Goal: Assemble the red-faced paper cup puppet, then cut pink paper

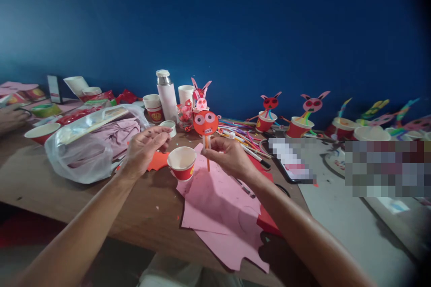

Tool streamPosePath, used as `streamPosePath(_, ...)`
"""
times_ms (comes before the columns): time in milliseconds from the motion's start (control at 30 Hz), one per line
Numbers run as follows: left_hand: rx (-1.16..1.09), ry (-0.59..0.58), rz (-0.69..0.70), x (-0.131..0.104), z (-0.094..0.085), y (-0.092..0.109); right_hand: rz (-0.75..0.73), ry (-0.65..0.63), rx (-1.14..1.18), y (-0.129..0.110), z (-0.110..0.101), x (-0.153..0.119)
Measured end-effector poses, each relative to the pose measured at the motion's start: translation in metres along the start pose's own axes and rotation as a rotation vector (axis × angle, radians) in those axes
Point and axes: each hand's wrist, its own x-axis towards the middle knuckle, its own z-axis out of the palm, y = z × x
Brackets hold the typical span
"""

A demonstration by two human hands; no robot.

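Left of the paper cup (182, 163), a clear plastic bag (88, 143) crowds the desk (141, 206); bare wood remains in front of the cup toward the near edge. The left hand (143, 149) hovers just left of the cup, fingers (164, 131) pinched together, contents too small to tell. The cup stands upright, mouth up, on the edge of pink paper sheets (220, 206). Just right of the cup, the right hand (229, 156) has fingers clamped on the stick of an orange face cut-out (205, 122), long axis vertical, face uppermost. Finished cup figures (269, 114) stand further right.
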Motion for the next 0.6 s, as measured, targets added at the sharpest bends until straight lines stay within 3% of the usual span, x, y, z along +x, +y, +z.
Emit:
streamPosePath(67,0.09,-0.021,0.003,0.001,-0.012,-0.012,0.027,0.012,-0.036,-0.002,-0.004,0.0)
streamPosePath(167,0.203,-0.187,-0.064,-0.005,-0.02,-0.023,0.05,0.021,-0.092,-0.004,-0.008,0.0)
streamPosePath(333,0.255,-0.376,-0.315,-0.022,-0.011,-0.019,0.033,0.025,-0.145,-0.002,-0.003,-0.002)
streamPosePath(600,0.264,-0.308,-0.187,-0.033,0.003,-0.019,-0.025,0.027,-0.316,-0.009,0.006,-0.008)
